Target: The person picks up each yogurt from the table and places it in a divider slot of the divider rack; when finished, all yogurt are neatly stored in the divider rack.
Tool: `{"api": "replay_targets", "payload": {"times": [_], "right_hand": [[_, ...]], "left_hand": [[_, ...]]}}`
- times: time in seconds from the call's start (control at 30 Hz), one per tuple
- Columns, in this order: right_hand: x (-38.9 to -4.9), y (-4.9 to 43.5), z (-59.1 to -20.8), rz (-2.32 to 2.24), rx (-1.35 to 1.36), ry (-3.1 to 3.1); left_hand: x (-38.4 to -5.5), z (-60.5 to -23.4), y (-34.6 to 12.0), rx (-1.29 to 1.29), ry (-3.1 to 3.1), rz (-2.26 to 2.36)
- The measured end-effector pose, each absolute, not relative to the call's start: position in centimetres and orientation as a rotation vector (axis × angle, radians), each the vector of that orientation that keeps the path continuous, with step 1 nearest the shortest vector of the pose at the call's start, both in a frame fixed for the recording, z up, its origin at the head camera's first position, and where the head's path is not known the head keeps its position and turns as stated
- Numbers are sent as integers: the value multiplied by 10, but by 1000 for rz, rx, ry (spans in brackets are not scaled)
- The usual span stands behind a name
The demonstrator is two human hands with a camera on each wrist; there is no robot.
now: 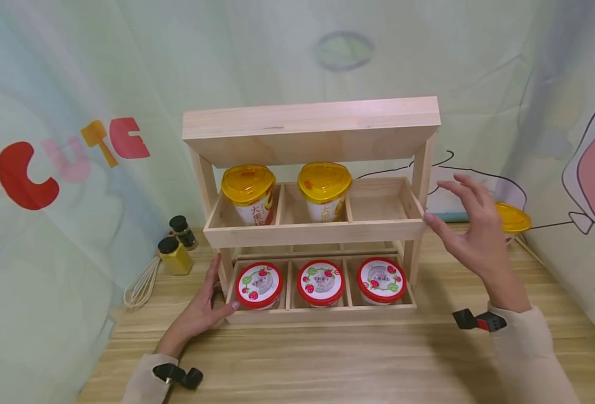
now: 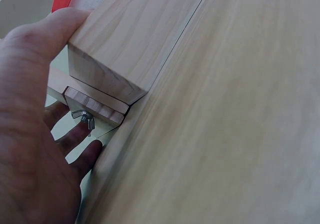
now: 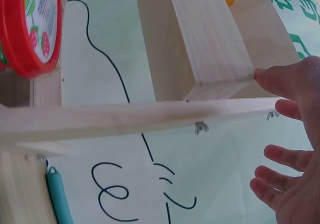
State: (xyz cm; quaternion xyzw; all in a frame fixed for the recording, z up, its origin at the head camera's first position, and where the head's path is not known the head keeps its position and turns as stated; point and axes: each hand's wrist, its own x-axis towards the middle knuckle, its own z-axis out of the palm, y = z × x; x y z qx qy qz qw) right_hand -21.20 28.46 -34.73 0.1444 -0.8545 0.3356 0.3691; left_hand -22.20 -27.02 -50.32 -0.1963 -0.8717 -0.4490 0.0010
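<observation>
A two-tier wooden rack [image 1: 323, 231] stands on the table. Its upper tray carries two cups with yellow lids, a left cup [image 1: 249, 193] and a middle cup [image 1: 324, 191]; the right compartment is bare. Below sit three red-rimmed tubs with strawberry-print lids: left [image 1: 259, 285], middle [image 1: 320, 283] and right [image 1: 381, 280]. My left hand [image 1: 204, 308] holds the lower tray's left front corner, thumb at the front and fingers behind by a wing nut [image 2: 85, 117]. At the upper tray's right front corner, my right thumb touches the wood; the right hand's [image 1: 471, 230] other fingers are spread in the air.
Left of the rack stand a yellow jar [image 1: 175, 256] and a dark-lidded bottle [image 1: 183, 233], near a bundle of pale cord [image 1: 141, 285]. Another yellow-lidded cup [image 1: 513, 217] is behind my right hand. A teal object [image 1: 448, 217] lies behind the rack, near the printed backdrop [image 1: 297, 56].
</observation>
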Motion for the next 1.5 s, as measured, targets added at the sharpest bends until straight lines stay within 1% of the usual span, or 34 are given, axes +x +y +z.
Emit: {"api": "replay_targets", "payload": {"times": [0.63, 1.0, 1.3, 1.5], "right_hand": [[-223, 328, -374, 810, 232, -2238], [-233, 361, -393, 807, 62, -2314], [-235, 382, -406, 793, -177, -2464], [-239, 390, -412, 755, -201, -2511]], "left_hand": [[-225, -506, -272, -604, -2743, -1416], [-224, -505, -272, -622, -2730, -1421], [-225, -507, -272, -640, -2718, -1423], [-225, -507, -272, -634, -2719, -1421]]}}
